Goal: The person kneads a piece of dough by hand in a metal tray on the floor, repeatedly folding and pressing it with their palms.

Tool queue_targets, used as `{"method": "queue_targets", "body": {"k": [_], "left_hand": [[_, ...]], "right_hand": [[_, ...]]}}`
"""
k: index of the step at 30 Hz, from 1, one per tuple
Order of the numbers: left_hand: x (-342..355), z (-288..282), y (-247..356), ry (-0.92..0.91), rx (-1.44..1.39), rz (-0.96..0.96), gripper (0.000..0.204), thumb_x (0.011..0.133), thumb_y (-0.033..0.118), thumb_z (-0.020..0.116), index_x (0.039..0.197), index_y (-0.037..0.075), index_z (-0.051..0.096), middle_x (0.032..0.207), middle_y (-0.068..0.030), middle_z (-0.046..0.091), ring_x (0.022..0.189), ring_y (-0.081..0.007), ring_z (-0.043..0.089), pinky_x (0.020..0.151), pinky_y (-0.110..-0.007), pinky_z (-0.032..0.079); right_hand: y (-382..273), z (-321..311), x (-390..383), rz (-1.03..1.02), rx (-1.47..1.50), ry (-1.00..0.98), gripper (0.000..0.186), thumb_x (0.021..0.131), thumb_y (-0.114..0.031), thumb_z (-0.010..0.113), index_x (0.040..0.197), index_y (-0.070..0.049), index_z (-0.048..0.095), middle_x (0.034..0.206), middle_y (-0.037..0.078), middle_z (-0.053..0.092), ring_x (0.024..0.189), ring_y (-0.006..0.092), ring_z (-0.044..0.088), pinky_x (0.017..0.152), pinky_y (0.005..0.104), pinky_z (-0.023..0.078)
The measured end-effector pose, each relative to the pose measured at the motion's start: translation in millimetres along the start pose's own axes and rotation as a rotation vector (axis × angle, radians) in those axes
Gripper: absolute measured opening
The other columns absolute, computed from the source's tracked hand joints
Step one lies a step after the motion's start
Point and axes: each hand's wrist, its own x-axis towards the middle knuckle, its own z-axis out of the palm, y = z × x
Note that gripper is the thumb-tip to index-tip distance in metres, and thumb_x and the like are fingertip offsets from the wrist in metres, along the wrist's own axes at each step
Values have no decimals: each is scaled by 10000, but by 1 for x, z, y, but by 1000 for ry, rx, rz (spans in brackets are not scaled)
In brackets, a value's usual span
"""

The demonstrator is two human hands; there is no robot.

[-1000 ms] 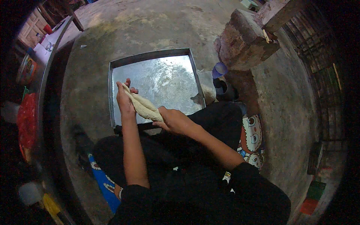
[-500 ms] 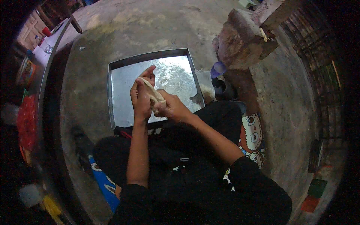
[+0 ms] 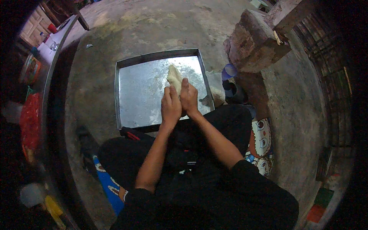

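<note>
A pale, soft piece of dough (image 3: 174, 77) sticks up and away from me out of my two hands, above the metal tray. My left hand (image 3: 171, 106) is closed round its lower left side, with the thumb on top. Against the lower right side, my right hand (image 3: 189, 98) grips the same dough, its thumb pointing forward. The two hands are side by side, nearly touching. Beneath them lies the shallow rectangular metal tray (image 3: 140, 98), whose surface is shiny and smudged. The lower end of the dough is hidden by my fingers.
Right of the tray stand a whitish bag (image 3: 214, 89) and a purple cup (image 3: 229, 71). A rough concrete block (image 3: 253, 44) is farther right. Along the left runs a raised table (image 3: 57, 40), with a red bag (image 3: 30, 120) nearby. I sit on a cartoon-printed mat (image 3: 262, 140).
My left hand has turned and come down beside my right one. The dough, stretched between the palms before, now points forward from both hands. The view has shifted slightly.
</note>
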Motion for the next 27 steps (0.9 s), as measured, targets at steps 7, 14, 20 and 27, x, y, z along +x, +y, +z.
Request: {"method": "queue_targets", "body": {"k": [7, 14, 20, 27], "left_hand": [[23, -27, -26, 123, -55, 6, 602, 1050, 426, 362, 828, -64, 632, 695, -234, 625, 665, -372, 621, 647, -477, 445], [39, -49, -67, 232, -37, -28, 648, 1043, 430, 411, 615, -52, 482, 518, -138, 458, 509, -218, 389, 533, -440, 328], [45, -50, -81, 236, -166, -85, 654, 1033, 456, 421, 578, -4, 520, 494, -58, 447, 498, -169, 412, 521, -401, 346], [41, -50, -68, -236, -643, -387, 837, 996, 685, 189, 941, 7, 678, 852, -44, 643, 783, -138, 564, 757, -291, 433]], "right_hand": [[-4, 19, -13, 20, 83, -112, 574, 1039, -416, 378, 858, 71, 621, 702, 255, 627, 679, 381, 644, 655, 461, 471], [-8, 32, -30, -549, -272, -223, 369, 1036, -292, 430, 832, -20, 574, 669, 181, 566, 567, 408, 580, 571, 466, 482], [-3, 25, -34, -868, -366, -177, 180, 932, -187, 633, 918, -23, 562, 715, 138, 590, 538, 323, 596, 464, 421, 488], [2, -3, -19, -653, -238, -280, 424, 818, -255, 766, 1073, -6, 535, 791, 176, 642, 577, 353, 642, 456, 437, 505]]}}
